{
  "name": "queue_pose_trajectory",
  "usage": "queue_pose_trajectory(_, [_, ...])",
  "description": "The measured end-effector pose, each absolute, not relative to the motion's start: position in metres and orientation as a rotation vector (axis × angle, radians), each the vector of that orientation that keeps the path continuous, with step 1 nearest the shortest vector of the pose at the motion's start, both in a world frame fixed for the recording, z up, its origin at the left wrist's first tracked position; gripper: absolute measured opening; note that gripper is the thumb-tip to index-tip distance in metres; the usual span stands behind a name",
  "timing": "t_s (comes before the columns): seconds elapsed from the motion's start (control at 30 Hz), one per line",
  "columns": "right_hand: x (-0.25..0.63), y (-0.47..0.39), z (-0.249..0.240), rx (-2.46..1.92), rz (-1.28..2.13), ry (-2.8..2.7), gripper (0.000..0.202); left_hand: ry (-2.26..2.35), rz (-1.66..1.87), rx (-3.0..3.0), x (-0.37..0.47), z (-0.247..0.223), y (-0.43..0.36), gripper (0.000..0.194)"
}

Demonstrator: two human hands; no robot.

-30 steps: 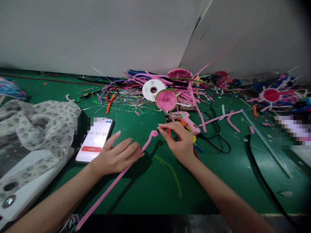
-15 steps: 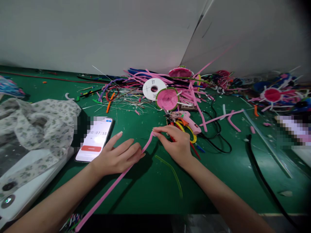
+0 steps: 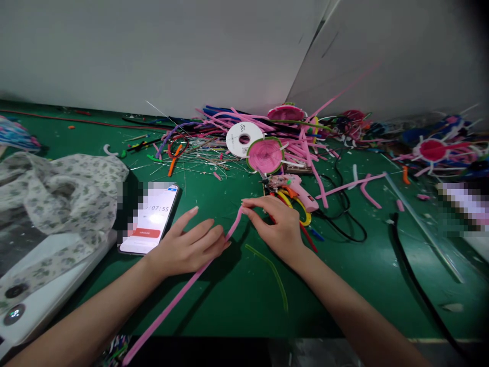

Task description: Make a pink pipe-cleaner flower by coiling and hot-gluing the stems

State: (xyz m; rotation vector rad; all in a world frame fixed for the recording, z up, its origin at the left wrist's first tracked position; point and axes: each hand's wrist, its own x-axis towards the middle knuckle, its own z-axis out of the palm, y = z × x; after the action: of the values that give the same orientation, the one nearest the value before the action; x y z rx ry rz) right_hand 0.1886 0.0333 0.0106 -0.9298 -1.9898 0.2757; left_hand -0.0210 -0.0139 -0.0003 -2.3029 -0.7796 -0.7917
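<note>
A long pink pipe cleaner runs up from the table's front edge, passing through my left hand. The fingers of that hand are curled round it, while the thumb sticks up and away. My right hand pinches the pipe cleaner's upper end between thumb and fingertips. On the green table below lies a thin yellow-green strip, touched by neither hand. Just behind my right hand are a pink glue gun and yellow-handled scissors, partly hidden by the hand.
A phone with a timer lies left of my left hand, beside a floral cloth on a white device. Behind are a white spool, a pink coiled disc and heaped pipe cleaners. A clear rod and black cable lie right.
The whole view has shifted very slightly. Both hands keep the same hold on the pink pipe cleaner, with no other visible movement.
</note>
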Motion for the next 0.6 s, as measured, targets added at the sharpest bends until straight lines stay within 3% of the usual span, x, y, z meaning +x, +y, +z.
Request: queue_pose_trajectory(0.6, [0.1886, 0.0331, 0.0104, -0.860, 0.200, -2.056, 0.018, -0.781, -0.764, -2.346, -0.0198, -0.0001, -0.0139, 0.006])
